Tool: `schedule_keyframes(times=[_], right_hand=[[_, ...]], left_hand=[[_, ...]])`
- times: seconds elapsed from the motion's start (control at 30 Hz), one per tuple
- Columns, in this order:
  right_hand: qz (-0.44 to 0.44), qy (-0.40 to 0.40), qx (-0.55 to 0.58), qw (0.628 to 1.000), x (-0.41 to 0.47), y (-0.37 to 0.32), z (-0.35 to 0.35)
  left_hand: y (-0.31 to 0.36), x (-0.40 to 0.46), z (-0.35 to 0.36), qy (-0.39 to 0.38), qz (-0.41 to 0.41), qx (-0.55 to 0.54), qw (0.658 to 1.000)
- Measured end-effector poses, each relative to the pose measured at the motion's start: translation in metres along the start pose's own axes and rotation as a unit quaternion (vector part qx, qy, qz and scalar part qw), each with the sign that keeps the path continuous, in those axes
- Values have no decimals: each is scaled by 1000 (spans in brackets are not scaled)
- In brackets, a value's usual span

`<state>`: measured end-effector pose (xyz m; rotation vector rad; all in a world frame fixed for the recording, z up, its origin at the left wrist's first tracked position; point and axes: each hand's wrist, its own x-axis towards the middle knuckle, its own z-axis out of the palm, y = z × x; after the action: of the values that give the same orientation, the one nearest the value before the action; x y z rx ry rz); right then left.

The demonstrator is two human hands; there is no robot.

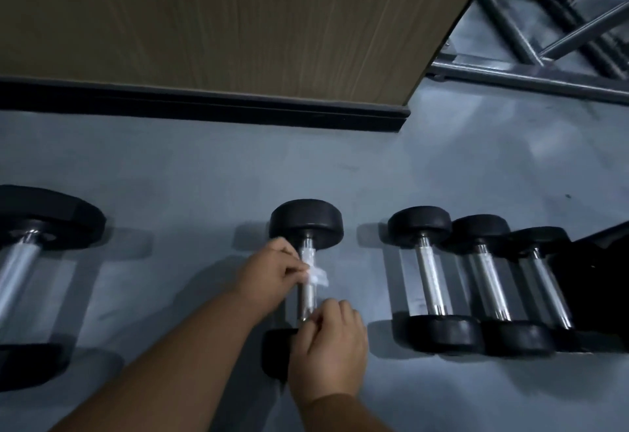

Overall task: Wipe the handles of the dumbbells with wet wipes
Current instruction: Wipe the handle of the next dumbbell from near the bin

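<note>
White wet wipe on dumbbell handle, in left hand.

A grey floor with a dull, slightly mottled sheen is seen across most of the view, and soft shadows are cast on it. Along the far side, a wall panel of brown wood grain is set, finished at its foot by a black skirting strip that ends at the panel's corner. To the right of that corner, a grey metal frame of crossing bars is stood on the floor. The room is dimly lit, with faint pale reflections near the frame.
</note>
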<state>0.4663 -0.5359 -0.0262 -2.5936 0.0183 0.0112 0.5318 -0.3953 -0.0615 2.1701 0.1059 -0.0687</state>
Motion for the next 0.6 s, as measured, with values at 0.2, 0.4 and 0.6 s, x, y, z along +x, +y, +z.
schedule_keyframes(times=[0.2,0.4,0.6], right_hand=[[-34,15,-7,999,2,-1,-4],[-45,31,-5,999,4,-4,1],[-49,40,-1,998,4,-1,-2]], left_hand=[[-1,-3,11,17,51,-46,998],[-8,0,-7,-90,75,-55,992],[-15,-10,-7,-85,95,-65,990]])
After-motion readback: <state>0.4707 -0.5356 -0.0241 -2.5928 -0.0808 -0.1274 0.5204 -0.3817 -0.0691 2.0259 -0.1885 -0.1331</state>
